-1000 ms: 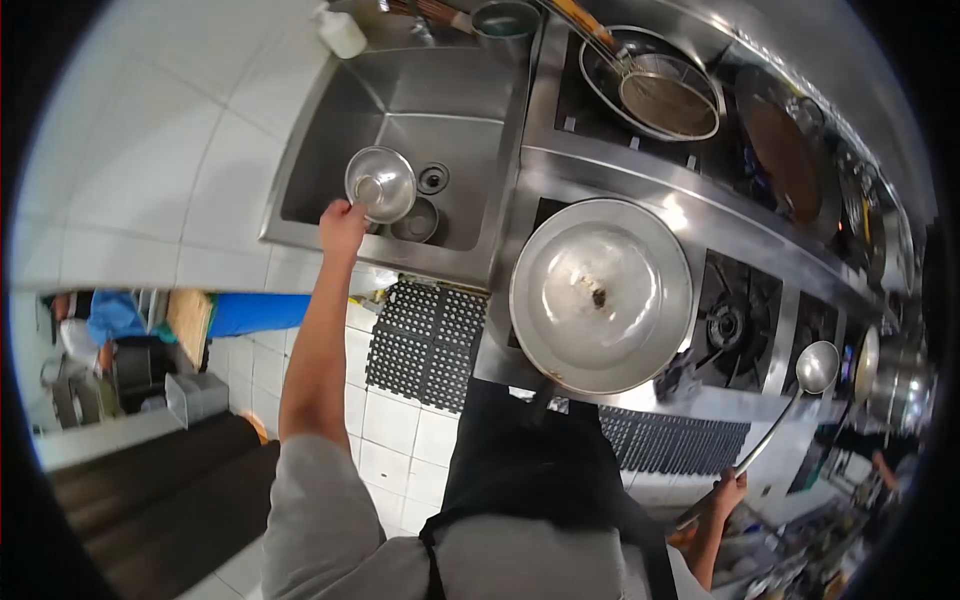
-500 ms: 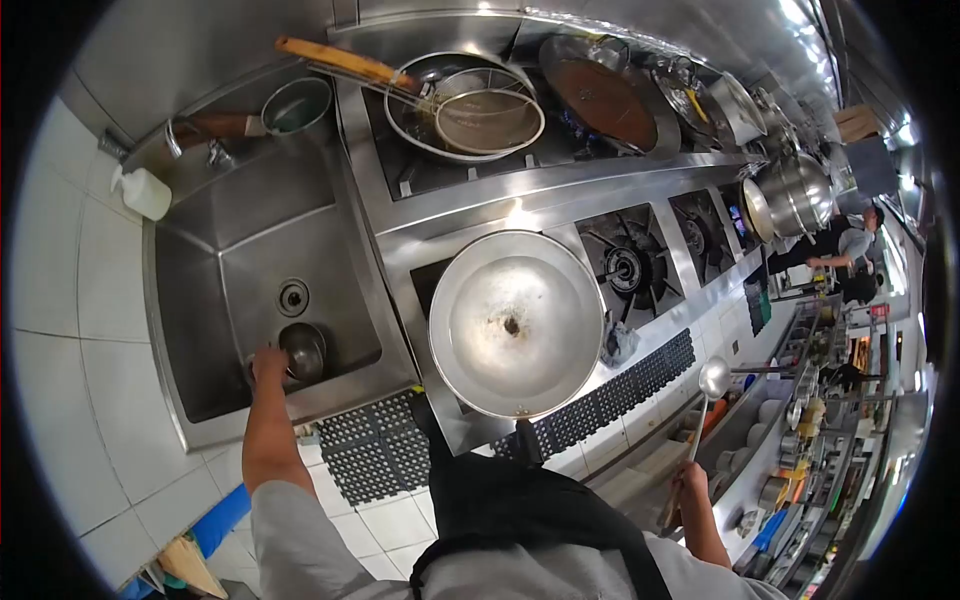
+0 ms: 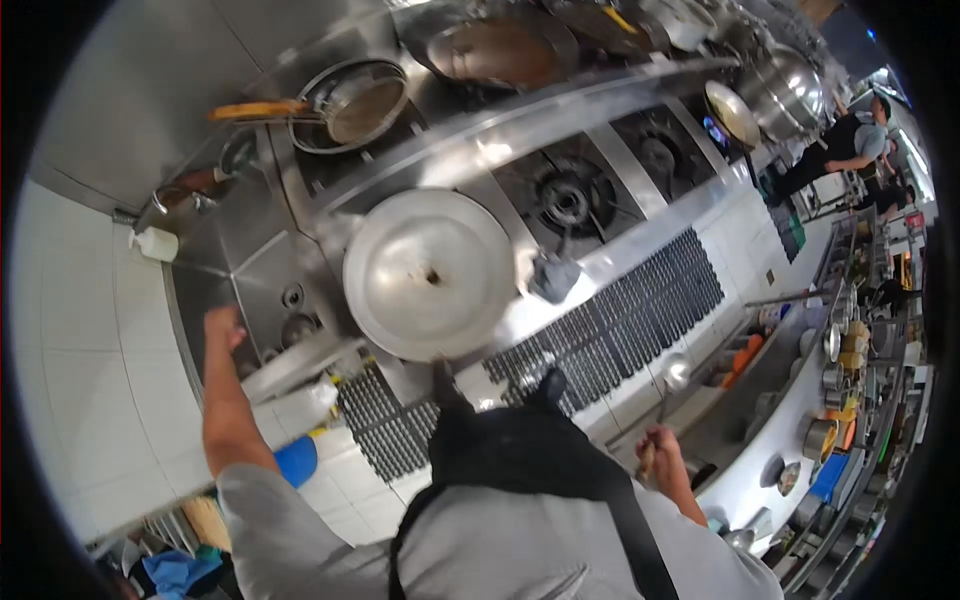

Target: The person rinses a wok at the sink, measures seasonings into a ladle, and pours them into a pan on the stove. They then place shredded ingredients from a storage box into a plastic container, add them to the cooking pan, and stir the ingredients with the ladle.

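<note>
Gripping ladle [image 3: 677, 372]: right hand [image 3: 660, 452] clamped round handle, ladle not set down. Left hand [image 3: 224, 327] over sink [image 3: 255, 288], grip unclear; bowl [image 3: 298, 329] already down beside it. Wide pan [image 3: 430, 300] between hands.

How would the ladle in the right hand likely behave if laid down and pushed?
The ladle looks metallic, so probably stiff. Its bowl sits far out from the right hand, so it may feel tip-heavy. The rounded bowl could rock if pushed.

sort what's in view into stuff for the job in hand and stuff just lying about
Likely in the job: ladle in the right hand, sink near the left hand, bowl in it, big pan

Seemingly lying about: soap bottle, strainer
</note>
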Demonstrator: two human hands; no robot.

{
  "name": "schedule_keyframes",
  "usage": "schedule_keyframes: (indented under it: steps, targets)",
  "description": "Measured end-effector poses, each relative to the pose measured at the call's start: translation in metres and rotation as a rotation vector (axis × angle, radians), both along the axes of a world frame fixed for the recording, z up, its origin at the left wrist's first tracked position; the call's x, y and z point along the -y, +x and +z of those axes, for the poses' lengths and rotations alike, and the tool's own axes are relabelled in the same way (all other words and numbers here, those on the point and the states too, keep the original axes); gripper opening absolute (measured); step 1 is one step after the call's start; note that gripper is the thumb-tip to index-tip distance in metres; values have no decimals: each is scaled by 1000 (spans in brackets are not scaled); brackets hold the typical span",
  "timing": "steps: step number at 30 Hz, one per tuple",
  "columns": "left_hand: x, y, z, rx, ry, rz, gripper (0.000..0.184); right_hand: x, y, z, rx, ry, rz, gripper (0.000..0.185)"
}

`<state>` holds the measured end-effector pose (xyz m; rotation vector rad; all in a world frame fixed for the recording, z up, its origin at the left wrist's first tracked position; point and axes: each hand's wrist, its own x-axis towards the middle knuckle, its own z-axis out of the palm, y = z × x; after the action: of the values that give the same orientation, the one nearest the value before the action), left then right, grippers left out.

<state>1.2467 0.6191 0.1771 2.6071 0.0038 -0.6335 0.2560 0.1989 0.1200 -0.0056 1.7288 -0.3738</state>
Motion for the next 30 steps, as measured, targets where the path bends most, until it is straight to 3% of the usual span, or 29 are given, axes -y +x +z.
schedule_keyframes:
  steps: [2, 5, 8, 9, 10, 11, 12, 13, 19, 22, 23, 27, 30]
  targets:
    - [57, -64, 87, 20, -79, 278, 29, 18, -14, -13, 194, 49, -17, 15]
    - [93, -112, 149, 75, -12, 284, 39, 50, -30, -29, 308, 139, -26, 20]
    - [109, -123, 173, 38, -99, 264, 48, 63, -32, -2, 345, -10, -56, 24]
    - [117, -124, 179, 52, -92, 274, 49, 67, -39, -6, 319, -17, 19, 26]
    - [132, -128, 185, 68, -89, 286, 51, 67, -36, 20, 324, -108, 280, 25]
    - [146, -134, 194, 66, -127, 260, 52, 74, -72, -58, 375, 24, 190, 26]
    - [162, -139, 201, 60, -163, 228, 53, 70, -78, -60, 392, -58, 182, 28]
    - [181, -139, 206, 57, -178, 234, 53, 79, -77, -55, 450, 113, 114, 31]
    - [304, -92, 175, 2, -654, 327, 58, 90, -88, -45, 281, -119, 501, 30]
    - [365, -51, 151, -71, -1029, 412, 66, 108, -76, -14, 184, 17, 396, 29]
    - [379, -39, 143, -107, -1119, 403, 78, 113, -73, -2, 154, 49, 361, 29]
    - [427, 10, 114, -111, -1410, 609, 83, 131, -70, 43, 53, 138, 238, 28]
    - [430, 46, 97, -150, -1608, 529, 81, 144, -72, 68, 25, 167, 160, 28]
